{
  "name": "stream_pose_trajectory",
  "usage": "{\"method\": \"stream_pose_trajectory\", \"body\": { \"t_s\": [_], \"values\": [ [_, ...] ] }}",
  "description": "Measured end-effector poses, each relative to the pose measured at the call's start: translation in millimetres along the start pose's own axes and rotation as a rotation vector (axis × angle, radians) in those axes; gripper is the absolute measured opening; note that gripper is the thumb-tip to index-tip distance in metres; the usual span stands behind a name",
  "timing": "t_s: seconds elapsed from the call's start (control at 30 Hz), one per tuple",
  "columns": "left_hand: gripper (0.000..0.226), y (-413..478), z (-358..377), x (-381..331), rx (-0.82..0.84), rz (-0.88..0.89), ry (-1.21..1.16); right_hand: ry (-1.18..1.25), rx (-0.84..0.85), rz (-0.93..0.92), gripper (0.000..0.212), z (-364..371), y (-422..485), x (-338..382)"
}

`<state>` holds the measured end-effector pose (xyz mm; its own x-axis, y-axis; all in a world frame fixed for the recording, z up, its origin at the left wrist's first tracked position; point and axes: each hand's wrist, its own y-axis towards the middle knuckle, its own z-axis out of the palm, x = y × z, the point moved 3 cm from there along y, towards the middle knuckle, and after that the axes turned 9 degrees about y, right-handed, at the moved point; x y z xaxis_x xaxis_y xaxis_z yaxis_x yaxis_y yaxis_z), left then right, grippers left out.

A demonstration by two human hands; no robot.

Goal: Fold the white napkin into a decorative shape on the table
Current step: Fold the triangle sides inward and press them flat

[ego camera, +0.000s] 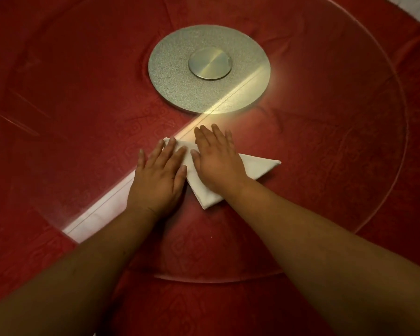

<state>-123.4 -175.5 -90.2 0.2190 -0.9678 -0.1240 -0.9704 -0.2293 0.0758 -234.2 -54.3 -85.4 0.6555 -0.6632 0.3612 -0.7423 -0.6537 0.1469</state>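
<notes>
The white napkin (255, 166), folded into a pointed, roughly triangular shape, lies flat on the glass turntable (349, 166) that covers the red-clothed desk (22, 238), just short of the silver hub (209, 69). The left hand (158, 180) and right hand (216, 161) press it side by side, each grip spread flat, pinching nothing. Its right tip and near corner stick out uncovered. Bare glass surrounds it, the rim well apart.
</notes>
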Motion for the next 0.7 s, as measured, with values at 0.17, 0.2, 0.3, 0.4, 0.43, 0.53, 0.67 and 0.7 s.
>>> {"method": "stream_pose_trajectory", "body": {
  "t_s": [0.17,0.2,0.3,0.4,0.43,0.53,0.67,0.7],
  "values": [
    [0.061,3,1,11,0.07,-0.016,0.043,-0.027,0.102,0.181,0.069,-6,-14,-27],
    [0.061,4,0,13,0.075,-0.016,0.049,-0.042,0.092,0.211,0.069,-9,-17,-36],
    [0.062,4,-1,16,0.083,-0.02,0.052,-0.094,0.069,0.282,0.067,-23,-32,-67],
    [0.062,3,-2,16,0.087,-0.018,0.06,-0.154,0.09,0.33,0.065,-34,-43,-89],
    [0.062,3,-2,16,0.088,-0.018,0.063,-0.166,0.083,0.337,0.064,-36,-43,-90],
    [0.062,3,-1,14,0.086,-0.025,0.062,-0.133,-0.024,0.271,0.062,-40,-43,-61],
    [0.062,1,2,12,0.074,-0.025,0.057,0.046,-0.006,0.033,0.065,-18,-53,22],
    [0.062,1,3,11,0.075,-0.02,0.059,0.06,0.059,0.033,0.066,-10,-58,34]
  ]
}}
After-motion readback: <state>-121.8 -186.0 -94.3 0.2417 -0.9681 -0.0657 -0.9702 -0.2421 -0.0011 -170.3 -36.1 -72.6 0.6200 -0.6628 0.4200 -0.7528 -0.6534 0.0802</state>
